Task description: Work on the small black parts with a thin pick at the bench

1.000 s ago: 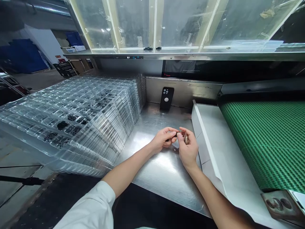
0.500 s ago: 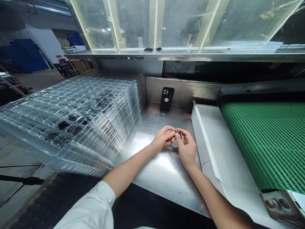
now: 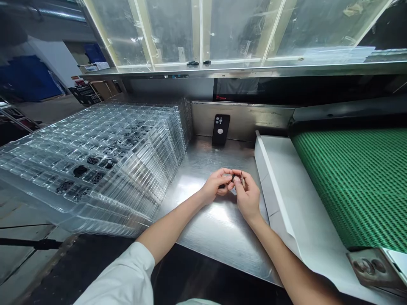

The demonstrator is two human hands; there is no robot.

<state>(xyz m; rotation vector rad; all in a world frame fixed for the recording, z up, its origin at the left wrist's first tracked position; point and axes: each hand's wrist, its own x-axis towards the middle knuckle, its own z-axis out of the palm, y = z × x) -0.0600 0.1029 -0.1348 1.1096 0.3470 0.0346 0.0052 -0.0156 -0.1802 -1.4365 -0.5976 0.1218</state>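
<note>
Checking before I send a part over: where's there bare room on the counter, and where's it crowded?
Bare steel shows on the near side of the left hand and right hand, between the tray stack and the white board, and behind them up to the phone. The stack crowds the left side.

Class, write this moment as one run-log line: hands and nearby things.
left hand: small dark part | right hand: slim pale piece | nearby: stacked clear plastic trays, black phone case

Left hand and right hand pinched on a small dark part over a steel counter
</note>
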